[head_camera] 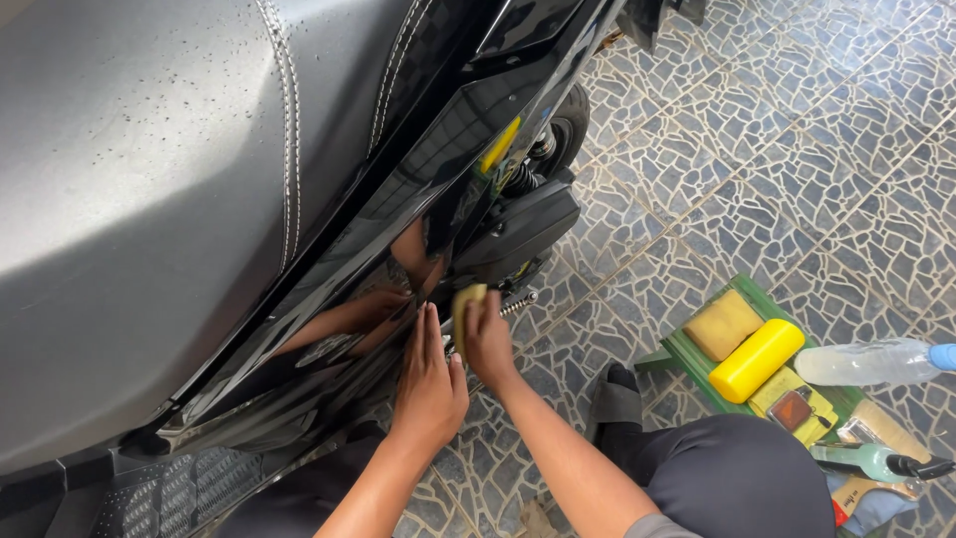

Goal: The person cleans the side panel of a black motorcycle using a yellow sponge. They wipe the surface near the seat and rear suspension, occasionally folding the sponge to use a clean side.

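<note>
Pressing flat on black scooter panel point(398, 199), left hand point(430, 384), right hand point(488, 339) gripping yellow sponge point(466, 304)

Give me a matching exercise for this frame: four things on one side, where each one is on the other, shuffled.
1. small yellow sponge pad
2. yellow plastic cylinder
3. clear plastic bottle with blue cap
4. left hand

a. lying on the patterned tile floor
b. flat against the glossy black scooter panel
c. on the green stool
d. in the right hand

Pairs: 1-d, 2-c, 3-a, 4-b
</note>
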